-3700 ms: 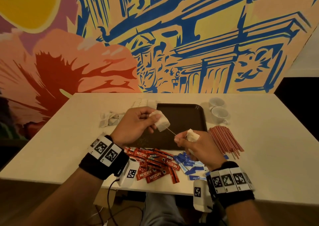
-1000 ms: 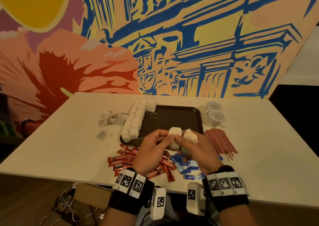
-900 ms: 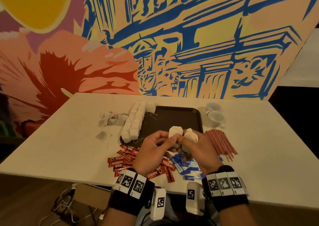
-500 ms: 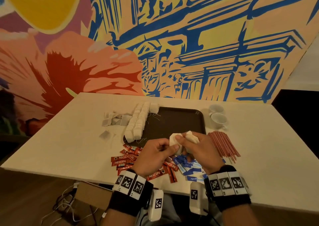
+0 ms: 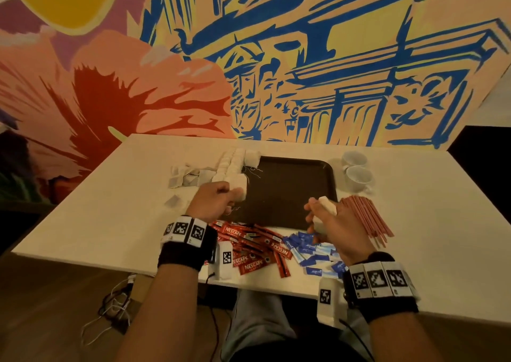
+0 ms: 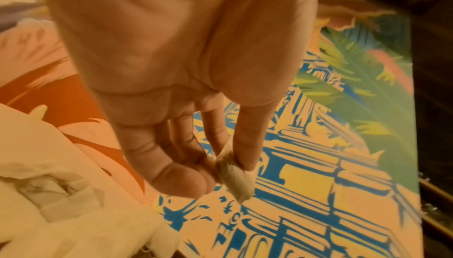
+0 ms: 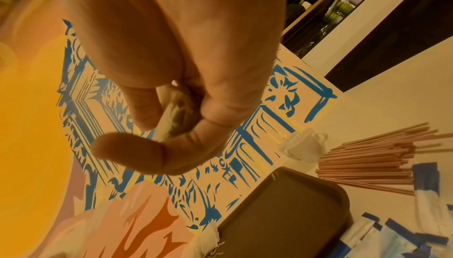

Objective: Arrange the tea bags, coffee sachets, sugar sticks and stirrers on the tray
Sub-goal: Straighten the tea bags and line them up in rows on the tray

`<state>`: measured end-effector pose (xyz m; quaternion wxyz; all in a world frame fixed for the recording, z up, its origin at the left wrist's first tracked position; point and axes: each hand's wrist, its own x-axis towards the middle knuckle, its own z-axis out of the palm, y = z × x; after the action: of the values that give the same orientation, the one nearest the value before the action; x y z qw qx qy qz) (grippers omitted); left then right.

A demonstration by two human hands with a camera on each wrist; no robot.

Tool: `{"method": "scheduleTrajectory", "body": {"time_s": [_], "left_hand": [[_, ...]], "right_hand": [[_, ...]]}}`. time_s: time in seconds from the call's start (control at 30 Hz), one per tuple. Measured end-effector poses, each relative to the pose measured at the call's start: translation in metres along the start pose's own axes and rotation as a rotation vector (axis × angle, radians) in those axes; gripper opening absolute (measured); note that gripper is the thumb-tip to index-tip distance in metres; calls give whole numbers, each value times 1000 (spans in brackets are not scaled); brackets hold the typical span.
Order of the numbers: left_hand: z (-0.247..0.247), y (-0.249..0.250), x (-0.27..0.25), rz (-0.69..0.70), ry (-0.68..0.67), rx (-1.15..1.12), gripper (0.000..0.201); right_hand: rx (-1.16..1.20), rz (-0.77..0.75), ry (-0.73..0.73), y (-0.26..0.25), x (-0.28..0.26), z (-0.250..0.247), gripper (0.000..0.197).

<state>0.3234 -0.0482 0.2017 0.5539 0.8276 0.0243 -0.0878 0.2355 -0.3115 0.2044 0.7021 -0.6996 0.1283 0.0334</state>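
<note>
A dark tray [image 5: 287,190] lies mid-table, with a row of white tea bags [image 5: 231,165] along its left edge. My left hand [image 5: 214,202] pinches a tea bag [image 6: 234,178] between thumb and fingers at the near end of that row. My right hand [image 5: 329,220] grips another tea bag [image 5: 326,205] over the tray's near right corner; in the right wrist view that tea bag [image 7: 171,120] sits between thumb and fingers. Red coffee sachets [image 5: 254,246] and blue sugar sticks [image 5: 312,251] lie in front of the tray. Pink stirrers [image 5: 365,217] lie to its right.
Two white cups [image 5: 356,173] stand right of the tray at the back. Loose tea bags [image 5: 188,177] lie left of the row. The painted wall rises behind the table [image 5: 442,223]. Cables [image 5: 110,306] hang below the near edge.
My hands were together in front of the tray, each with a tea bag. They have parted: the left went left to the row's near end, the right went right.
</note>
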Motion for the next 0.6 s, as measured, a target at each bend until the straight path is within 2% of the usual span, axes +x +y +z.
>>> {"method": "scheduleTrajectory", "body": {"time_s": [0.17, 0.27, 0.37, 0.6], "left_hand": [[-16, -23, 54, -124, 62, 257, 28], [-17, -44, 77, -184, 38, 461, 29], [-15, -59, 94, -213, -2, 620, 27], [0, -82, 122, -262, -12, 733, 32]], "right_hand": [[25, 49, -57, 0, 6, 7, 26], [109, 129, -101, 2, 13, 11, 20], [209, 189, -143, 5, 21, 15, 23], [243, 240, -135, 6, 41, 20, 28]]}}
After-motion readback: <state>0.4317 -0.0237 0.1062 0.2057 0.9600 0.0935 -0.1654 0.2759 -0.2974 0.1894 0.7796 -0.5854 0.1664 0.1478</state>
